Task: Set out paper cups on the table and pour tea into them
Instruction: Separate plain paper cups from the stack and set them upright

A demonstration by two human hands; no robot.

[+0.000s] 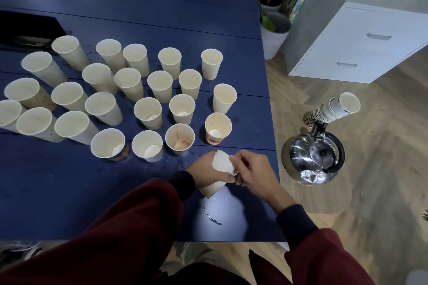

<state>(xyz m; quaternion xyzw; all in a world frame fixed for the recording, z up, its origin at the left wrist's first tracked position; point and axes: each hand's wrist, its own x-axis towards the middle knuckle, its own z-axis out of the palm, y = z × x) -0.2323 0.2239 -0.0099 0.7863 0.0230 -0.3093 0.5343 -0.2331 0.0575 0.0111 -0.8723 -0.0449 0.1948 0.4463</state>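
Two dozen or so paper cups (129, 83) stand on the blue table (139, 7), and a few in front show a little tea. The left hand (203, 169) wraps a squashed-looking cup (221, 164) near the right edge while the right hand (257, 171) pinches its rim. Careful: a bent cup could leak or tip on that wet patch (210, 217).
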